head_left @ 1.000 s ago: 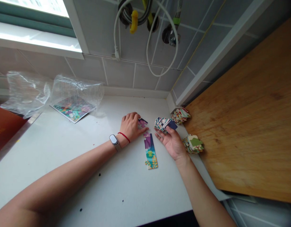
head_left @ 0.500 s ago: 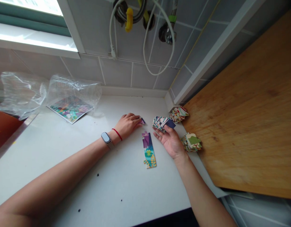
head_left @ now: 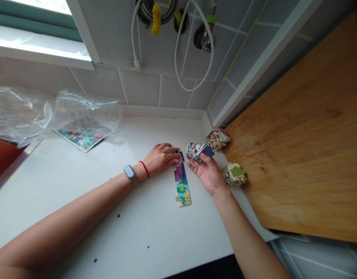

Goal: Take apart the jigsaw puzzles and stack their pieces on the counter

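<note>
A strip of joined jigsaw puzzle pieces (head_left: 182,186), coloured purple, teal and orange, lies on the white table. My left hand (head_left: 162,158) has its fingertips on a purple puzzle piece (head_left: 181,155) at the strip's far end; the fingers partly cover it, and whether it is locked in I cannot tell. Just right of the strip, my right hand (head_left: 209,173) is closed round a stack of puzzle pieces (head_left: 197,149), its thumb on a dark blue one. Two more piles of pieces, one farther back (head_left: 219,139) and one nearer (head_left: 234,173), sit beyond that hand.
A printed picture sheet (head_left: 84,140) lies at the back left, partly under a clear plastic bag (head_left: 88,108). Along the right side is a wooden board (head_left: 306,147). A tiled wall with a hanging white cable (head_left: 176,64) rises behind the table (head_left: 132,232).
My left hand has brought the purple piece nearer and slightly right, up against the far end of the strip. My right hand keeps its hold on the stack.
</note>
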`<state>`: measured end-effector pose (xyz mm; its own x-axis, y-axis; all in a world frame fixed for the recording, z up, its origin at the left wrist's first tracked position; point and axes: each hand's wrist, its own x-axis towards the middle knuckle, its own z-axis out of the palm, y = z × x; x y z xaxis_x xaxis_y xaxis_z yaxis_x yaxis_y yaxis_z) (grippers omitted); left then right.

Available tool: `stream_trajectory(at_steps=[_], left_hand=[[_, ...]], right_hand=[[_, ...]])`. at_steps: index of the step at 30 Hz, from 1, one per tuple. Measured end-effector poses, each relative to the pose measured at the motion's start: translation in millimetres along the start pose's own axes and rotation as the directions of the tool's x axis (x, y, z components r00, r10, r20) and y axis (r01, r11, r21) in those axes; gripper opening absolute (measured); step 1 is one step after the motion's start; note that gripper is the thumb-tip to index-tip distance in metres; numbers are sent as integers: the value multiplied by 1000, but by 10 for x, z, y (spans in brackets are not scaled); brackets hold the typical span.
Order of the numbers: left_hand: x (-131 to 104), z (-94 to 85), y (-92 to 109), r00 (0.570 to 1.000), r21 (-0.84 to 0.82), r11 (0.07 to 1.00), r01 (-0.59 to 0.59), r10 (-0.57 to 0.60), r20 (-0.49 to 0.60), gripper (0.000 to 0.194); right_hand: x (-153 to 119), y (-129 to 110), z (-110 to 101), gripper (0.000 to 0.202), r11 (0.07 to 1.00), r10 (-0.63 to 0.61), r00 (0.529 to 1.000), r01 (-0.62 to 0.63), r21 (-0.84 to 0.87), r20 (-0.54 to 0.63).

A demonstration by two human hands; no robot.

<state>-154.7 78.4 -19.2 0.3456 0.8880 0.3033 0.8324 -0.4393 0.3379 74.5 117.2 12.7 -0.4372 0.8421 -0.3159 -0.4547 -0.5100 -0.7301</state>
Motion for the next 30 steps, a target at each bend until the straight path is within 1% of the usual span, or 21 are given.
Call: stream_trajectory(at_steps=[4, 12, 20, 26, 30], left_hand=[[-25, -18, 8, 1000, -16, 1000, -11, 11, -8, 33], [-10, -47, 19, 999, -71, 997, 3, -6, -33, 31], [-29, -49, 32, 999, -41, 999, -32, 31, -32, 37], [-40, -110, 91, 996, -20, 998, -67, 66, -59, 37], [-53, -146, 101, 996, -19, 997, -78, 77, -40, 40]], right_hand=[[1, -3, 9, 37, 1000, 4, 1000, -4, -2, -8], [-10, -13, 14, 38, 1000, 4, 1000, -4, -8, -2], [-15, -13, 30, 36, 1000, 7, 1000, -7, -15, -2], [-4, -4, 28, 38, 1000, 14, 1000, -15, -11, -8], [-7, -7, 37, 39, 1000, 12, 1000, -12, -17, -12]])
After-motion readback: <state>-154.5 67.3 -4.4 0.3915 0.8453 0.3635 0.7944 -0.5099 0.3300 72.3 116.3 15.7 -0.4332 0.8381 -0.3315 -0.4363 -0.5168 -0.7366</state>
